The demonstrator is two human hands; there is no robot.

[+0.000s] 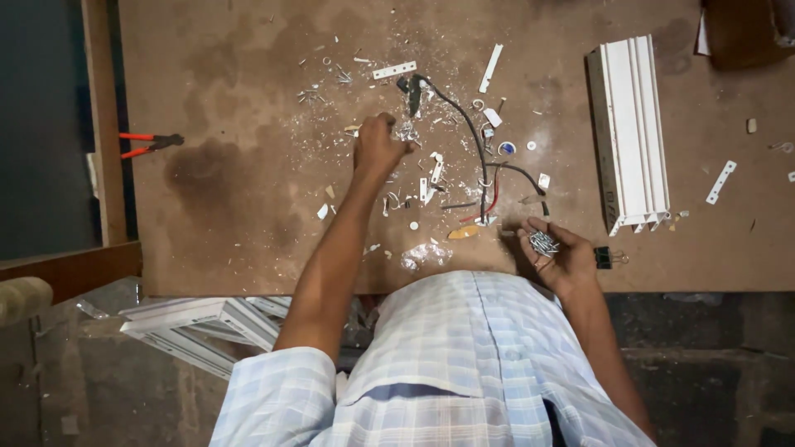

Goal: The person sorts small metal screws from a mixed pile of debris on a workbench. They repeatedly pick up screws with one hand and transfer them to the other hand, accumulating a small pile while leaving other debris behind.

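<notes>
brown table [248,207]; white channel [633,132]; silver screws [543,242]; red-handled cutters [149,144]; blue-white checked shirt [447,364]

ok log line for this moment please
left hand: picking among debris on table | right hand: palm up, cupping screws
</notes>
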